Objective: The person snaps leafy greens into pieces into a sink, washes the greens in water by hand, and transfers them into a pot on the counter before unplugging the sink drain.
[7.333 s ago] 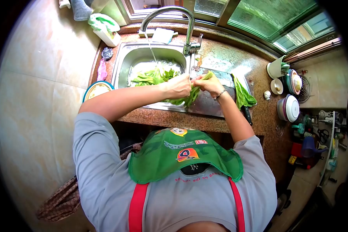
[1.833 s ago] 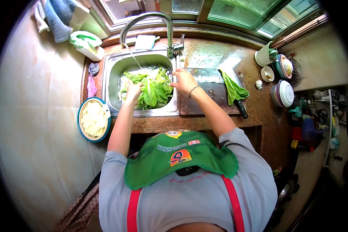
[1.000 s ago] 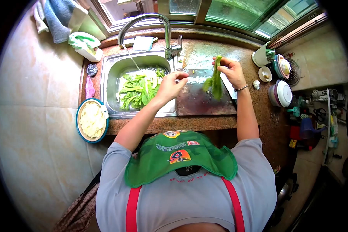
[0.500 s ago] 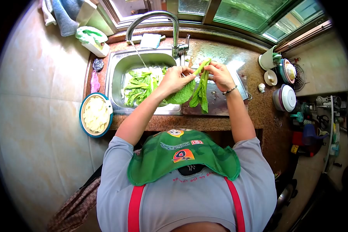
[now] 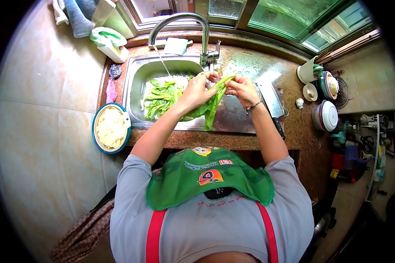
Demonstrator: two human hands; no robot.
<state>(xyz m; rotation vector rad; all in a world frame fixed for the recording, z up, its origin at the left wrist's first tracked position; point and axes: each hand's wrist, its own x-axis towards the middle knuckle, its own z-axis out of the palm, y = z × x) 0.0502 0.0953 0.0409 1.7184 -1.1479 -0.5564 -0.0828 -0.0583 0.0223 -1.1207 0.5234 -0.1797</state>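
Over the right rim of the sink (image 5: 134,94), my left hand (image 5: 198,93) is closed round the stalks of a leafy green vegetable (image 5: 212,109), whose leaves hang down toward the cutting board (image 5: 237,115). My right hand (image 5: 242,90), with a bracelet at the wrist, pinches the stem end of the same vegetable. Loose green leaves (image 5: 159,100) lie in the sink under water running from the faucet (image 5: 180,16). A knife (image 5: 272,105) with a black handle rests at the board's right side.
A blue-rimmed bowl of pale slices (image 5: 111,128) stands left of the sink. Garlic (image 5: 299,103), a small bowl (image 5: 310,92) and lidded containers (image 5: 328,115) are on the right. A white box with a green cloth (image 5: 111,43) is at the back left.
The vegetable lying on the board's right side earlier is now held up between both hands. Since the last earlier frame, its leaves have come together nearer my left hand, and both hands sit slightly closer.
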